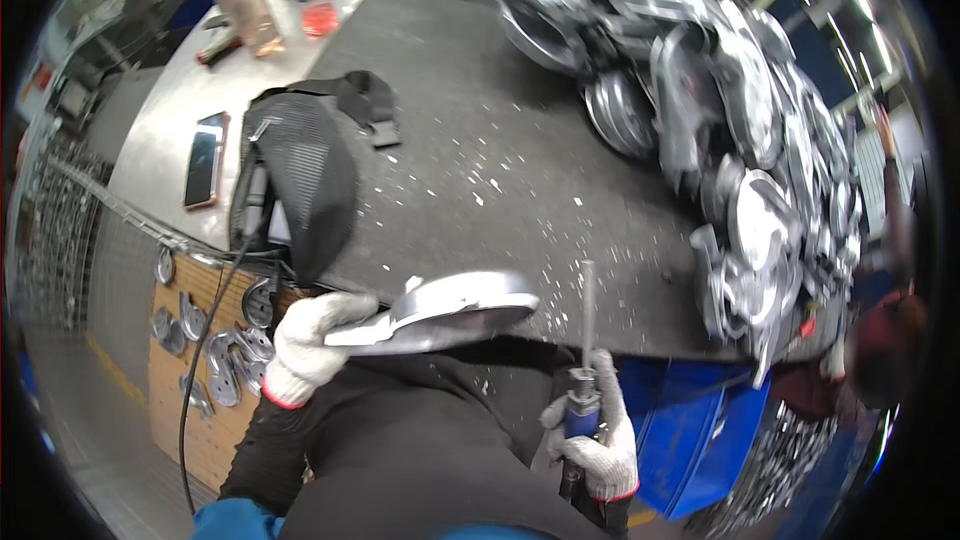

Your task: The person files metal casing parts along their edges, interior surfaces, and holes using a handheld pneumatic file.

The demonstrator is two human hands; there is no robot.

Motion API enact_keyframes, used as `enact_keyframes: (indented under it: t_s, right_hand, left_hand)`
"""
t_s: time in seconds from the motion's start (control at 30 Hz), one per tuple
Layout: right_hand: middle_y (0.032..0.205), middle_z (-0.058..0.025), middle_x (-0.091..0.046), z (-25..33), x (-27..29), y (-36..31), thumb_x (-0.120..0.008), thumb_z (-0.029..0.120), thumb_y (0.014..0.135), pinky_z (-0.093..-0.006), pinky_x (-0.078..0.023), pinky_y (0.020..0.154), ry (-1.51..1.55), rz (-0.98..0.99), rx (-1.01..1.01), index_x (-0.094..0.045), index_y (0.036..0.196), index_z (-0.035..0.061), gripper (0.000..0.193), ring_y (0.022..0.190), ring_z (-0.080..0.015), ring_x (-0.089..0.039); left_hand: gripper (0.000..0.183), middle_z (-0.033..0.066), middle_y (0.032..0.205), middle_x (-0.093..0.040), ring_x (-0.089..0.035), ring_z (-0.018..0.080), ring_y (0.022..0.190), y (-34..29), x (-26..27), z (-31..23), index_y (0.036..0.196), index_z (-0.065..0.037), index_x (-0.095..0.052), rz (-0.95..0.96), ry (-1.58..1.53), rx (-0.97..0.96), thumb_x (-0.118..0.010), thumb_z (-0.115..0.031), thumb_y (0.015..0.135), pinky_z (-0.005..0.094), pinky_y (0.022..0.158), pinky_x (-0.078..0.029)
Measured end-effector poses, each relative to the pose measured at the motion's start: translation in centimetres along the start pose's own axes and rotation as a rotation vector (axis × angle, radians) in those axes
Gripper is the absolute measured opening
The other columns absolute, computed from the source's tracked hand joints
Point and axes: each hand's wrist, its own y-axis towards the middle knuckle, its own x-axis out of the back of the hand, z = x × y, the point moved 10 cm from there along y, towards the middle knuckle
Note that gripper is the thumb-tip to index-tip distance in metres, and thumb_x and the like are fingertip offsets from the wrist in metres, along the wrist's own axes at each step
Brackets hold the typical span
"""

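Observation:
My left hand [312,338], in a white knit glove with a red cuff, is closed on the narrow end of a silvery metal casting [465,292]. The casting's wide round end points right, above my lap at the table's near edge. My right hand [606,445], gloved the same way, wraps around the blue and dark body of a filing tool [583,410]. Its long, thin grey blade stands upward, to the right of the casting and apart from it. Part of the tool's lower end is hidden by my fingers.
A large pile of metal castings [735,110] covers the table's right side. Pale chips lie scattered on the dark mat [450,140]. At left are a black bag [305,165] and a phone [205,162]. Blue bins [690,440] stand below, and a wooden board [175,380] carries several parts.

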Motion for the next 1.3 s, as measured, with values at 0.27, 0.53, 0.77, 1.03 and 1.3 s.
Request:
enact_keyframes:
  t_s: [0.27, 0.53, 0.77, 1.03, 1.3]
  right_hand:
    - [0.113, -0.0165, -0.061, 1.4, 1.0, 4.6, -0.067, -0.002, 0.078, -0.0317, -0.061, 0.052, -0.196, -0.221, 0.097, -0.017, 0.171, 0.0195, 0.108, 0.069, -0.0185, -0.067]
    - [0.108, -0.0147, -0.064, 5.8, 0.5, 6.9, -0.070, -0.005, 0.077, -0.0297, -0.059, 0.055, -0.298, -0.388, 0.224, -0.019, 0.170, 0.0112, 0.107, 0.076, -0.0205, -0.070]
    - [0.113, -0.0139, -0.066, 4.3, 3.9, 11.1, -0.077, -0.006, 0.084, -0.0323, -0.063, 0.066, -0.165, -0.283, 0.275, -0.012, 0.169, 0.0035, 0.107, 0.088, -0.0201, -0.071]
    - [0.122, -0.0166, -0.063, 3.7, 5.1, 10.7, -0.077, -0.006, 0.084, -0.0340, -0.061, 0.088, -0.182, -0.284, 0.407, -0.021, 0.167, -0.0004, 0.101, 0.099, -0.0233, -0.071]
    - [0.137, -0.0127, -0.062, 2.3, 5.5, 11.5, -0.074, 0.014, 0.097, -0.0326, -0.062, 0.085, -0.222, -0.140, 0.560, -0.015, 0.172, 0.0184, 0.095, 0.106, -0.0215, -0.069]
  left_hand:
    - [0.027, 0.0075, 0.075, -0.071, -0.064, 0.0140, 0.057, -17.9, 19.1, 9.2, 0.101, -0.002, -0.077, -0.150, 0.010, 0.936, -0.080, -0.019, 0.081, 0.0284, 0.048, -0.047]
    - [0.038, 0.0113, 0.084, -0.075, -0.068, 0.0188, 0.062, -18.2, 14.6, 16.8, 0.110, 0.001, -0.072, -0.575, -0.374, 0.709, -0.073, -0.034, 0.097, 0.0323, 0.055, -0.056]
    - [0.035, 0.0185, 0.102, -0.079, -0.075, 0.0247, 0.080, 0.3, -5.4, -4.6, 0.121, 0.005, -0.069, 0.510, -0.217, 0.484, -0.075, -0.017, 0.095, 0.0342, 0.071, -0.061]
    - [0.032, 0.0148, 0.119, -0.064, -0.059, 0.0323, 0.118, 23.4, -18.7, -21.8, 0.119, -0.002, -0.064, -0.100, 0.986, -1.018, -0.064, -0.014, 0.089, 0.0510, 0.102, -0.048]
    - [0.016, 0.0076, 0.100, -0.076, -0.072, 0.0283, 0.099, 32.0, -20.7, -19.0, 0.101, -0.018, -0.077, 0.241, 1.397, -0.809, -0.066, -0.018, 0.089, 0.0438, 0.094, -0.050]
